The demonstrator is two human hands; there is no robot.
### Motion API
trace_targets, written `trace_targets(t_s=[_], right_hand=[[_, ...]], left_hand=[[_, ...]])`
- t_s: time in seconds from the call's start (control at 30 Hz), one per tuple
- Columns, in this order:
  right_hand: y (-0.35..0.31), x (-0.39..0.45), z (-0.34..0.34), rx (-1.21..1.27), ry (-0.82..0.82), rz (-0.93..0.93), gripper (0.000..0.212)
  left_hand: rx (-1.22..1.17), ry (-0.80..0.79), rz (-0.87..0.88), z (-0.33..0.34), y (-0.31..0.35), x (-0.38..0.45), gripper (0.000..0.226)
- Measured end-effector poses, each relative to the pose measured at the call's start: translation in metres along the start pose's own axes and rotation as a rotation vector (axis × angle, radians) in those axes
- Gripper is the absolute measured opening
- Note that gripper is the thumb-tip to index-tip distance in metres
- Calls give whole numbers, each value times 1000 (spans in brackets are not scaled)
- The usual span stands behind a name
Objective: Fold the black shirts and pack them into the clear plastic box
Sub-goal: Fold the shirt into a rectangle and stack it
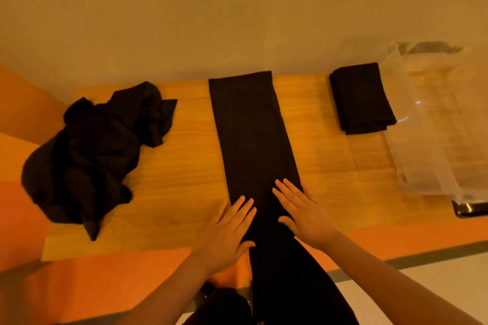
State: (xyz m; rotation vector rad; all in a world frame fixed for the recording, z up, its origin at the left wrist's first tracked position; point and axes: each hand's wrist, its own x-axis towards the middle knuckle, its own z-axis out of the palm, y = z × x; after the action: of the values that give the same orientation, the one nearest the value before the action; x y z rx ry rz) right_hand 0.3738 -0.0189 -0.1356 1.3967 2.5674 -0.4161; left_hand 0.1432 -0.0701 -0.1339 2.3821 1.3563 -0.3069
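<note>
Bare strips of the wooden surface (pixel 182 166) lie open on either side of the long folded shirt (pixel 250 134), which runs from the wall (pixel 211 21) to the near edge. To the left the crumpled shirt pile (pixel 89 155) blocks the way. To the right the folded shirt (pixel 361 97) sits just beside the clear plastic box (pixel 433 124), closing that far corner; the strip nearer the edge stays bare.

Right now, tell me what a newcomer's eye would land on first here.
The long black shirt folded into a narrow strip runs down the middle of the wooden table, with the left hand and right hand pressed flat on its near end. A crumpled pile of black shirts lies left; a folded black shirt sits right, beside the clear plastic box.
</note>
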Motion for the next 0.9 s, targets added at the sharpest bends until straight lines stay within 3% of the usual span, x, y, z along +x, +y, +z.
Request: trace_targets(t_s=[0.13,0.2,0.27,0.37,0.5,0.6,0.7,0.77,0.9], right_hand=[[-6,-40,17,-10,-31,-15,74],[-9,-48,22,9,-45,28,79],[-13,-51,18,23,-29,62,67],[-14,-51,17,-29,43,50,52],[-12,-58,21,-62,202,-70,36],[-14,-60,5,252,210,21,37],[-19,-59,-32,666,117,254,21],[-21,-56,-51,823,105,298,12],[-22,-39,-77,1030,117,350,12]], left_hand=[[106,53,90,9,5,-10,59],[109,42,94,5,8,-10,70],[120,32,86,4,11,-11,72],[122,45,80,-9,18,-14,52],[-166,61,-86,-22,22,-14,39],[-496,107,-173,-30,24,-21,32],[-764,139,-256,-40,23,-27,24],[-896,183,-301,-47,22,-28,12],[-1069,294,-357,-60,17,-24,16]])
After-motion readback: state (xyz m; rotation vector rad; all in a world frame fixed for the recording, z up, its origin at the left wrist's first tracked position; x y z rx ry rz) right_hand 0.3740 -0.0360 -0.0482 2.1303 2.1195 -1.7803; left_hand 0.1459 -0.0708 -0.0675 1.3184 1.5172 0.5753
